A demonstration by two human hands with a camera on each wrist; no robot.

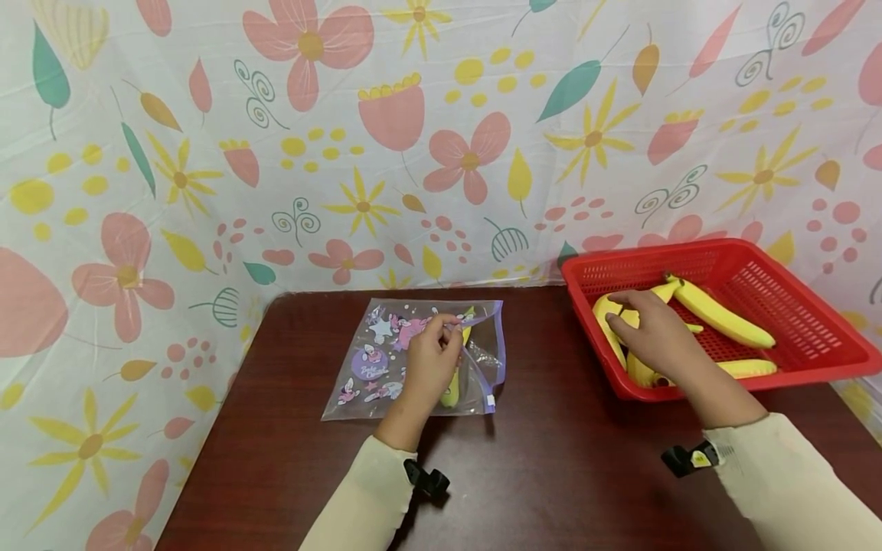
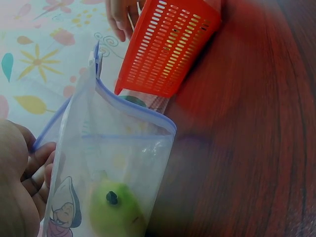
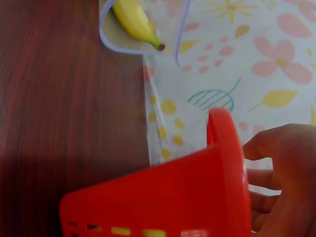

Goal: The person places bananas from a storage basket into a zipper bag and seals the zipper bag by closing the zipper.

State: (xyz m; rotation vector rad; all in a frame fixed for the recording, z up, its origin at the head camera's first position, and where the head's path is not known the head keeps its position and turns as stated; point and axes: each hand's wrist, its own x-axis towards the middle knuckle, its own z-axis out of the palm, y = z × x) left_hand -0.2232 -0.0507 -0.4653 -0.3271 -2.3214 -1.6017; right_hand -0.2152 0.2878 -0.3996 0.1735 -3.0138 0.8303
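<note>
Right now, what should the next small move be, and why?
Probably the right hand should lower and close on the banana by the left wall of the basket: its fingers look parted just above it, seemingly gripping nothing, while the left hand pinches the edge of the bag, whose mouth gapes.

Bagged banana (image 1: 451, 392): middle hidden behind left hand (image 1: 430, 353), head view
Right hand (image 3: 287, 180): cut off by right edge, right wrist view
</note>
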